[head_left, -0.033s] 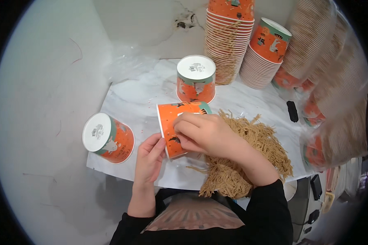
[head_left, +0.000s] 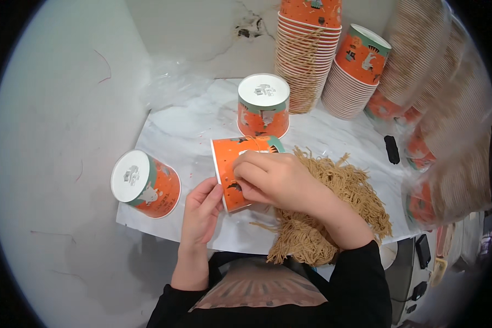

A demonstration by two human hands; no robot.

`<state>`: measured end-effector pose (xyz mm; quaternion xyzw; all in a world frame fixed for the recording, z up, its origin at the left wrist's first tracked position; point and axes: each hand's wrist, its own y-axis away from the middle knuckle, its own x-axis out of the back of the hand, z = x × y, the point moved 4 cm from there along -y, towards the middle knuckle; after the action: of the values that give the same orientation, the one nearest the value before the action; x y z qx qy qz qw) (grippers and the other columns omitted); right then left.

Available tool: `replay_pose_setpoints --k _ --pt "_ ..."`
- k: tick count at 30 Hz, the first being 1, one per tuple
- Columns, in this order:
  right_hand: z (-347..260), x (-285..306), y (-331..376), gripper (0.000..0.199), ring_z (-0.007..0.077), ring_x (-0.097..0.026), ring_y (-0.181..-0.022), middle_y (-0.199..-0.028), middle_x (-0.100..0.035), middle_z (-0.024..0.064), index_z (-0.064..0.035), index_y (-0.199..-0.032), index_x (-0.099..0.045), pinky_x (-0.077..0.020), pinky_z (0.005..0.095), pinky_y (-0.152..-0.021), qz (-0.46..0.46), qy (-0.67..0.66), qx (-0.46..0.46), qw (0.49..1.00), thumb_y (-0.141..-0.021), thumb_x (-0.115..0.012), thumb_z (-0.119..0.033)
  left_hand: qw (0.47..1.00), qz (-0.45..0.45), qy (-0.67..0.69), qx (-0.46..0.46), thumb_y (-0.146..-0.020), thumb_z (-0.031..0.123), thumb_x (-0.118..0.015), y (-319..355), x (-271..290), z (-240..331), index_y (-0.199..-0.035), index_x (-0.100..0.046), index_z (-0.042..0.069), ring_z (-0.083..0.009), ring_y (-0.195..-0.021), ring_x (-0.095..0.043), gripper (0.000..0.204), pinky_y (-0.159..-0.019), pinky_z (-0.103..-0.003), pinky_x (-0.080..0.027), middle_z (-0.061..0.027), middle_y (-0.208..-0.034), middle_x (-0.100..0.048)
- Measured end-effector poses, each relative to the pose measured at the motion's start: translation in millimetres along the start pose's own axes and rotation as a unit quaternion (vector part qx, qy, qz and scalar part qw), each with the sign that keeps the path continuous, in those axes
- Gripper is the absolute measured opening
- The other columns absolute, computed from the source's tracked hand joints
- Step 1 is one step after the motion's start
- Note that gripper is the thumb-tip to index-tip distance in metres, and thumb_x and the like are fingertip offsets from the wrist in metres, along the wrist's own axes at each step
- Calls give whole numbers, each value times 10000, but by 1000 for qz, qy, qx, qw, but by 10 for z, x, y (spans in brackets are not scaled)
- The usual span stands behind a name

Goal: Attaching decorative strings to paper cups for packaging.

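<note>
White marble desk point(head_left: 191, 136): near its front edge, left hand point(head_left: 202, 210) cups the rim of a tipped orange paper cup point(head_left: 240, 169), right hand point(head_left: 273, 177) closed over its wall. Light and crushable, I'd say; best held gently at the stiffer rim.

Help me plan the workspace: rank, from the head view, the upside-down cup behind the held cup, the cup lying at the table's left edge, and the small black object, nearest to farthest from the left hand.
From the left hand:
1. Orange paper cup lying on its side, left table edge.
2. Upside-down orange paper cup, behind.
3. Small black object, far right.

Left hand point(head_left: 201, 213) fingers extended upward, right hand point(head_left: 273, 180) curled, knuckles up, black-sleeved forearms.
</note>
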<state>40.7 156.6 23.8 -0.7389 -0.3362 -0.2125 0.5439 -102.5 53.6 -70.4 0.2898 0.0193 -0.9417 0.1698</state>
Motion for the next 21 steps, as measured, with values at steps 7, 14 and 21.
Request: replay_pose_setpoints --k 7,14,21 --pt "-84 -70 11 196 210 -677 -770 -931 -643 37 -61 -904 -594 -546 340 -618 -33 96 38 994 -752 -715 -88 999 -36 15 -8 -1021 108 -552 2 83 -64 -1205 -605 -10 -115 -1007 -638 225 -842 -265 -518 -64 -1125 -672" --pt "-105 -114 34 212 190 -676 -809 -953 -639 31 -66 -916 -603 -551 329 -661 -53 151 54 986 -747 -713 -132 997 -28 69 15 -1035 106 -510 5 44 -69 -1215 -583 -37 -164 -1065 -651 241 -943 -327 -540 -102 -1172 -659" --pt "-127 -127 32 215 188 -670 -813 -949 -630 33 -61 -916 -602 -553 324 -662 -58 158 57 984 -742 -706 -135 996 -46 79 13 -1024 76 -523 -5 57 -98 -1221 -582 -33 -169 -1065 -652 233 -942 -322 -538 -106 -1187 -652"
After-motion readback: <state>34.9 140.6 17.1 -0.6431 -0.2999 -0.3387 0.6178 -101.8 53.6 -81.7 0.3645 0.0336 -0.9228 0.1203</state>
